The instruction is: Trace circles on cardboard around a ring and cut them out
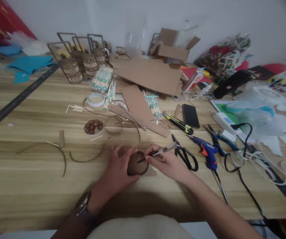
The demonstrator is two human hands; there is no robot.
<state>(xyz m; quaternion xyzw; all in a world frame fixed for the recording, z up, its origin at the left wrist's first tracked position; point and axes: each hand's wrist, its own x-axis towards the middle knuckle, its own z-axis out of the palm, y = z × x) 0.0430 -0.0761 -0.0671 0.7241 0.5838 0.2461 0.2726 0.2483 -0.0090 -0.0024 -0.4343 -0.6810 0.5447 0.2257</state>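
My right hand (168, 164) pinches a pen (166, 148) with a clear barrel and a dark front end. The pen's tip is over a round brown piece (136, 163), touching it or nearly so. Around that piece's left side curl the fingers and thumb of my left hand (116, 171), steadying it on the table. A pale rim runs round the brown face; whether it is a lid or a disc in a ring, I cannot tell. A small scrap of cardboard (153, 172) lies under my right hand.
Black-handled scissors (186, 157), a blue glue gun (207, 152), pliers (217, 139), a yellow-black utility knife (179, 123) and a phone (190, 116) lie to the right. Brown balls (93, 126) sit in a shallow round holder at left. Behind are cardboard sheets (150, 74) and handled miniature baskets (70, 69).
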